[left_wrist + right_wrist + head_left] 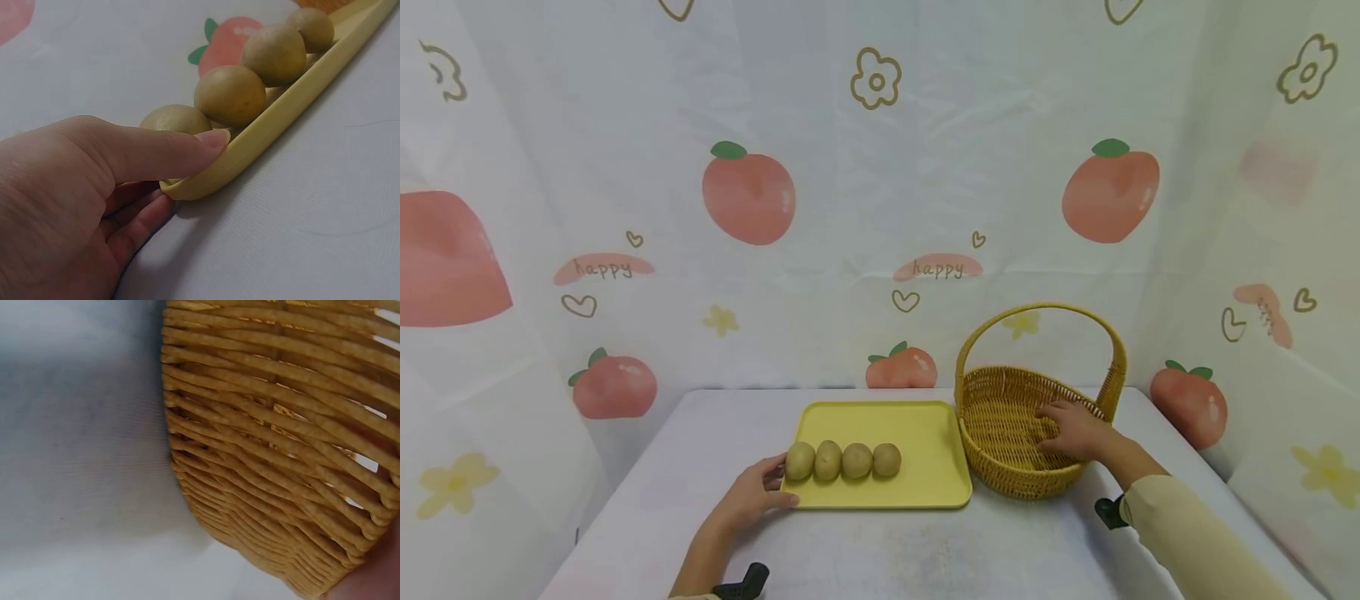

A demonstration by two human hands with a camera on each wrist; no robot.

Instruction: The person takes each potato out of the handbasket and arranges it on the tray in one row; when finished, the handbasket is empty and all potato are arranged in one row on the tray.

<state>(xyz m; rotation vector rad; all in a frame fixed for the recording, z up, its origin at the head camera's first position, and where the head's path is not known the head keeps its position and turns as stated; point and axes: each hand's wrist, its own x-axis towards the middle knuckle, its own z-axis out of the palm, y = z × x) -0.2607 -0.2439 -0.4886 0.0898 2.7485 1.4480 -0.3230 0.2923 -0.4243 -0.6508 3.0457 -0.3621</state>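
In the head view my left hand (pixel 751 493) is at the left end of a yellow tray (pixel 928 454). The left wrist view shows its thumb over the tray's rim (pixel 262 140) and the other fingers beneath the corner. Several round olive-brown fruits, like kiwis, sit in a row on the tray, the leftmost fruit (pixel 800 461) close to that hand. My right hand (pixel 1077 431) reaches over the side of a wicker basket (pixel 1022 483), fingers apart inside it, with nothing seen in them. Woven basket wall (pixel 269 425) fills much of the right wrist view and hides most of that hand.
The basket's tall arched handle (pixel 1041 307) rises above its rim. Tray and basket stand side by side on a white-covered table (pixel 880 554). A white curtain (pixel 835 317) with printed fruit hangs behind the table's far edge.
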